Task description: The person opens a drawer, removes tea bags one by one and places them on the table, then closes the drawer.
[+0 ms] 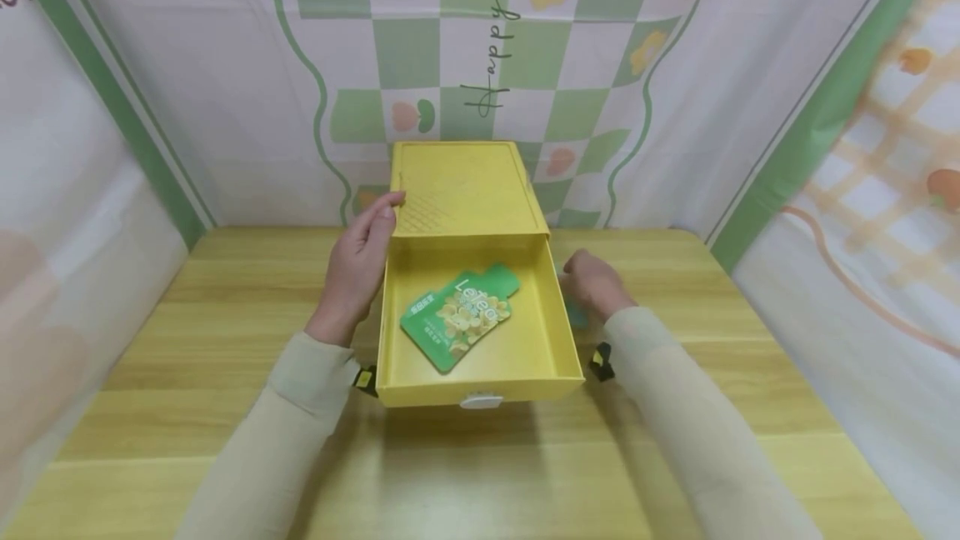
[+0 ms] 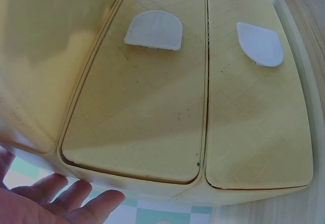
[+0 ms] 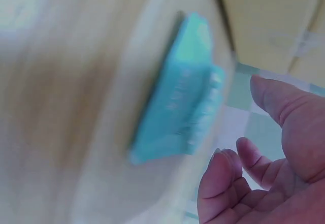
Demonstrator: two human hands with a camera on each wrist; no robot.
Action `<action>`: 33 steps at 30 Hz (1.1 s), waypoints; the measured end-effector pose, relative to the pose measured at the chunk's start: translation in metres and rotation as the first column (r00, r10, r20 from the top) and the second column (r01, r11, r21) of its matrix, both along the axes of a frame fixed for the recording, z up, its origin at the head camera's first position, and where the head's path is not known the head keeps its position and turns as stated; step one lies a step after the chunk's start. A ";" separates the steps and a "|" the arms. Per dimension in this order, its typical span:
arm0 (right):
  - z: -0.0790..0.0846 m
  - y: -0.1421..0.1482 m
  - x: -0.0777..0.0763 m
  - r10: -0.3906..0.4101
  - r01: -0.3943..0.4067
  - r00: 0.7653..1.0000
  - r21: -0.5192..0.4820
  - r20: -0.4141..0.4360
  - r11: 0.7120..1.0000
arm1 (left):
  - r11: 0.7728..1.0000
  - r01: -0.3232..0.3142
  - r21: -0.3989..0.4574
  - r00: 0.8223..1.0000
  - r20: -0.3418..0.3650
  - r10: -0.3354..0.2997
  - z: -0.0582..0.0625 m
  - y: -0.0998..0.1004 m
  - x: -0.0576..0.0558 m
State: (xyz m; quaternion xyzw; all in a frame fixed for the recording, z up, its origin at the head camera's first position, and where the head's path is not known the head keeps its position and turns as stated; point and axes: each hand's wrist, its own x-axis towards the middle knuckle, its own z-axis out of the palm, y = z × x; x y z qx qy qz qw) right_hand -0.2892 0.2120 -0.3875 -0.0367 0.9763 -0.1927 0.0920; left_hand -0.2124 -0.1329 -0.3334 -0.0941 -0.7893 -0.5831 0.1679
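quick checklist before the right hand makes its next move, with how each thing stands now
1. Top drawer pulled out: ok, it stands open.
2. Room inside it: ok, one green packet lies there with bare floor around it.
3. Lower drawers shut: ok, both fronts look closed in the left wrist view.
4. Yellow cabinet steadied: cannot tell; the left hand is at its left side, but how firmly does not show.
5. Teal packet gripped: not ok, a gap shows between it and the right hand.
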 end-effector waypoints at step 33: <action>0.159 -0.078 0.128 0.254 -0.258 0.949 0.004 -0.187 0.966 | 1.000 0.000 -0.003 1.000 -0.010 0.000 0.000 -0.001 -0.001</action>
